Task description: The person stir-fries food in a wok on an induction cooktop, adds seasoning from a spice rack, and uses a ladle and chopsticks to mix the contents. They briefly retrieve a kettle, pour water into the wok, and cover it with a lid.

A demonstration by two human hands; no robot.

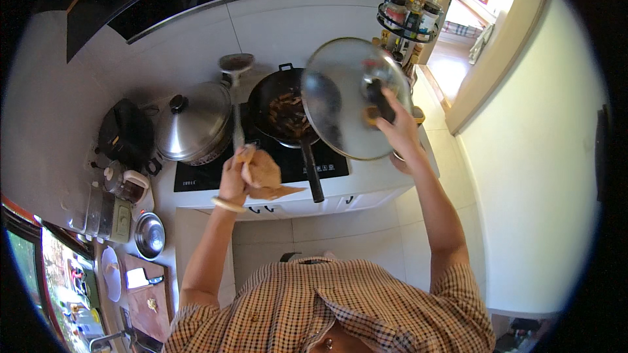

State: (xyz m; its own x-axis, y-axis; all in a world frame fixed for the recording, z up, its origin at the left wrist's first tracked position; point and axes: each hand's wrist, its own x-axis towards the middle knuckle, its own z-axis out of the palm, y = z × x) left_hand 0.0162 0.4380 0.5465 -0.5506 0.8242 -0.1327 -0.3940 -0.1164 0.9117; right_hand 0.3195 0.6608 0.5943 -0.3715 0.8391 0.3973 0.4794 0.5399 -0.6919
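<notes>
My right hand [403, 130] grips the black handle of a large glass lid [338, 108], which is raised and tilted beside a black wok [262, 108]. The lid overlaps the wok's right side in the view. Brown pieces of food [289, 113] lie in the wok, whose long handle points towards me. My left hand [233, 181] is closed around the handle of a long ladle or spatula [236, 103], its head raised behind the hob, and around a crumpled tan cloth [262, 174]. A lidded steel pot [196, 125] stands left of the wok.
The black hob [196, 179] lies under the wok and pot. A round spice rack [407, 32] stands at the back right. On the left are a glass kettle [125, 184], a steel bowl [149, 236], and a cleaver [140, 278] on a wooden chopping board [147, 304]. A range hood [235, 0] hangs above.
</notes>
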